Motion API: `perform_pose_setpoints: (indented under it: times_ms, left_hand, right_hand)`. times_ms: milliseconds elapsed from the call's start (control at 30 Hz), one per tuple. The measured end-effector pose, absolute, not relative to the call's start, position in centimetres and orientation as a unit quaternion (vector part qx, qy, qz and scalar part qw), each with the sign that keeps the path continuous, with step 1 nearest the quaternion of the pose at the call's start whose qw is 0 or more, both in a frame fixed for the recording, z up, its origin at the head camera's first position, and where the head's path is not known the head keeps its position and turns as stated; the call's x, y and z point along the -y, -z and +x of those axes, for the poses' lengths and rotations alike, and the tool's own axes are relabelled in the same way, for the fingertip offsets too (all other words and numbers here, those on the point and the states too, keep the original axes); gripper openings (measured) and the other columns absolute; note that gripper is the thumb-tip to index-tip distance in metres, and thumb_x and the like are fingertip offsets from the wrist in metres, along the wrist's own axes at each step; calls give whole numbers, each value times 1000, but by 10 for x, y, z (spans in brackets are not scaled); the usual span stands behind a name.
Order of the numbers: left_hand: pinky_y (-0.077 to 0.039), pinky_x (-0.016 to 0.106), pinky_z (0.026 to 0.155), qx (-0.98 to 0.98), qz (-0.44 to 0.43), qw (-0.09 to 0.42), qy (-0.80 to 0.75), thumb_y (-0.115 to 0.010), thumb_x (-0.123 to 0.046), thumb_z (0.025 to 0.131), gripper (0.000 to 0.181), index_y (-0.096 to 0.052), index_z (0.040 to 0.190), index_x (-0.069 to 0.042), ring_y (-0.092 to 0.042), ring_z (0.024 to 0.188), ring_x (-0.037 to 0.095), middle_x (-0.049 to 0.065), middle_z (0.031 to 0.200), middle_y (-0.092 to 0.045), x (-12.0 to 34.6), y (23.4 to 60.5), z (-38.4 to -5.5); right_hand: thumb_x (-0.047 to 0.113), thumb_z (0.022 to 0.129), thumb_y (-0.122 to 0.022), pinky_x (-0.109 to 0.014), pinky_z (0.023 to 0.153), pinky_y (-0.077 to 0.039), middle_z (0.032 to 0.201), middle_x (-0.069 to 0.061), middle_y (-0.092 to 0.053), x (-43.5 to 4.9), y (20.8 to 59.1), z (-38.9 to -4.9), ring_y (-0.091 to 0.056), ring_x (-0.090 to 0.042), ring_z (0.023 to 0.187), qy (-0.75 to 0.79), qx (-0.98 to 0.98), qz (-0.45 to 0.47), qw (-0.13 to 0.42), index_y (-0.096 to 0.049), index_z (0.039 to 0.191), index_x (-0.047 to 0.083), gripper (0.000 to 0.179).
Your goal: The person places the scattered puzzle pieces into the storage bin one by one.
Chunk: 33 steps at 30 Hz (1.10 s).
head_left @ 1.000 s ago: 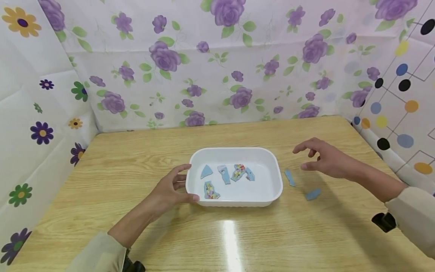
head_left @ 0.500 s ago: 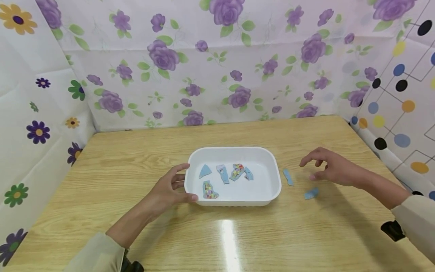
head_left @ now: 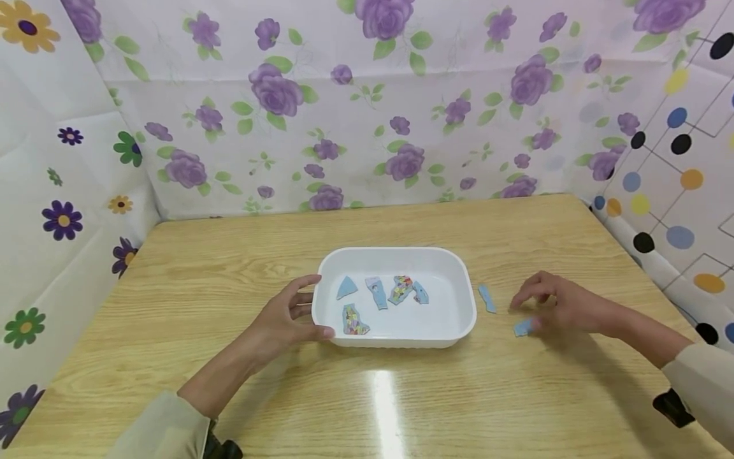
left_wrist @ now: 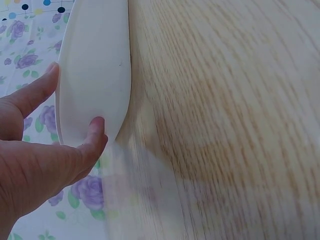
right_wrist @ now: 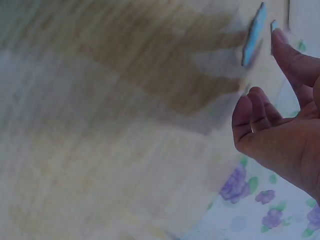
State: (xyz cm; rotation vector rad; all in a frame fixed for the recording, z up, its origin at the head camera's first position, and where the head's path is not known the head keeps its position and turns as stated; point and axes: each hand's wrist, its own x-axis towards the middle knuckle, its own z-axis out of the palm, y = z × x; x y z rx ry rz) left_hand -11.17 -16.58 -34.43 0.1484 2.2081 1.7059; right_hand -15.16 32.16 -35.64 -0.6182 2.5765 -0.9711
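Note:
My left hand (head_left: 287, 319) holds the left end of a white plastic tray (head_left: 441, 319), its thumb at the front wall and its fingers at the far left side. Several flat, irregular pieces lie inside; a blue triangular piece (head_left: 346, 287) and a multicoloured piece (head_left: 354, 320) sit at the left. Right of the tray my right hand (head_left: 573, 308) hovers low, fingers bent and apart, above a small light-blue piece (head_left: 522, 327), whose right end the hand covers. A narrow light-blue piece (head_left: 487, 298) lies between hand and tray. In the right wrist view a light-blue piece (right_wrist: 254, 35) lies near the fingertips.
The wooden table (head_left: 229, 255) is bounded at the back by a purple-flowered sheet (head_left: 344, 127). Patterned sheets also stand at the left (head_left: 63, 255) and right (head_left: 688, 210). A bright reflection lies in front of the tray.
My right hand has moved down and to the right, towards the small light-blue piece, and now partly covers it. The left hand and the tray stay in place.

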Motion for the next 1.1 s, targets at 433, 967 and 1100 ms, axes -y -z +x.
perform_pose_setpoints:
  times_ms: [433, 967, 1100]
  left_hand:
    - [-49, 40, 97, -776, 50, 171, -605, -87, -15, 70, 97, -29, 149, -18, -46, 129, 35, 18, 141, -45, 165, 344, -111]
    - [-50, 39, 95, -775, 46, 172, -607, -86, -13, 71, 98, -29, 149, -17, -46, 129, 35, 19, 141, -44, 164, 342, -111]
    - [-50, 39, 95, -775, 44, 174, -606, -87, -13, 70, 98, -29, 149, -17, -46, 129, 35, 18, 141, -44, 164, 343, -111]
  right_hand:
    - [21, 74, -82, -23, 83, -39, 127, -15, -40, -331, 381, -142, -39, -22, 109, 348, -904, -225, 107, -71, 103, 16, 32]
    - [0, 72, -80, -11, 82, -31, 124, -20, -42, -320, 393, -134, -36, -37, 113, 377, -896, -233, 22, -70, 84, 17, 23]
    - [-2, 73, -78, -14, 82, -30, 125, -20, -42, -320, 396, -130, -34, -40, 114, 374, -897, -234, 13, -69, 84, 18, 25]
